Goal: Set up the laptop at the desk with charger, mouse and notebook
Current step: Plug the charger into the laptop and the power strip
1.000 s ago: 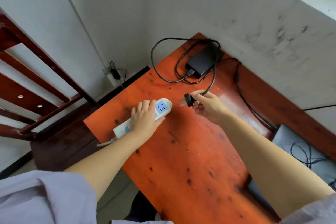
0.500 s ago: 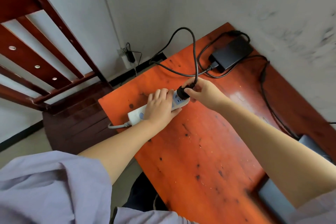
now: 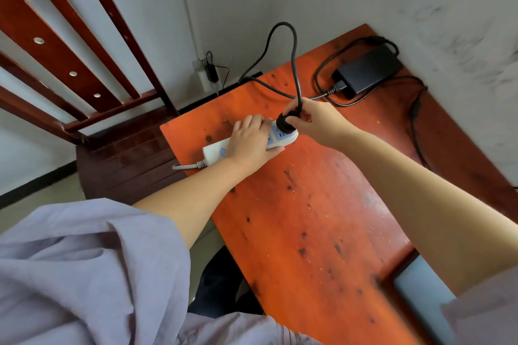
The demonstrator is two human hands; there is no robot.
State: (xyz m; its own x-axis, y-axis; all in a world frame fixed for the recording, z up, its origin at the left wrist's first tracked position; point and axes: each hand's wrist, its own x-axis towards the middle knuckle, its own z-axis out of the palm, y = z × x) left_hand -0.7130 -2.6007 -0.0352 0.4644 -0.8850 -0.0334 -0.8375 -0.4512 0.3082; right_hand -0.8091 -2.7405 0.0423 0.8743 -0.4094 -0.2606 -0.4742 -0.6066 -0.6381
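A white power strip (image 3: pixel 215 151) lies near the left end of the orange-red desk (image 3: pixel 308 218). My left hand (image 3: pixel 249 140) presses down on it and holds it in place. My right hand (image 3: pixel 314 117) pinches the black charger plug (image 3: pixel 285 123), which sits on a blue socket at the strip's far end. The plug's black cable (image 3: pixel 294 45) loops up and runs back to the black charger brick (image 3: pixel 367 70) lying at the desk's far corner by the wall. A grey laptop corner (image 3: pixel 420 288) shows at the lower right, mostly hidden by my right arm.
A dark red wooden chair (image 3: pixel 84 64) stands left of the desk. A wall outlet with a black plug (image 3: pixel 208 73) sits low on the wall behind. A second thin black cable (image 3: pixel 417 126) trails along the desk's right side. Grey walls enclose the far corner.
My right hand carried the plug from above the desk onto the power strip's end socket. My left hand stayed on the strip. My view has shifted left and closer.
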